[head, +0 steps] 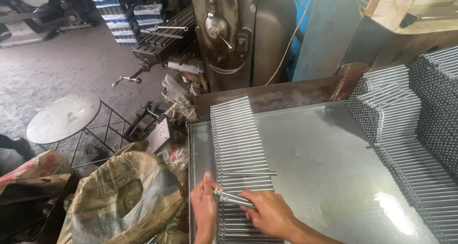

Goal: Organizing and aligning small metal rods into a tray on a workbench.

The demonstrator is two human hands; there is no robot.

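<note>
A long row of thin steel rods [237, 134] lies side by side along the left part of a shiny metal tabletop [324, 163]. My left hand [204, 207] and my right hand [268, 213] are at the near end of the row. Together they grip a small bundle of rods [234, 198], the left hand pinching its end and the right hand wrapped around its shaft. One rod [252, 173] sits slightly askew, sticking out to the right of the row.
Tall stacks of the same rods [420, 120] fill the table's right side. An old milling machine [234, 34] stands behind the table. Sacks [124, 196], a round metal stool [63, 117] and scrap parts crowd the floor to the left.
</note>
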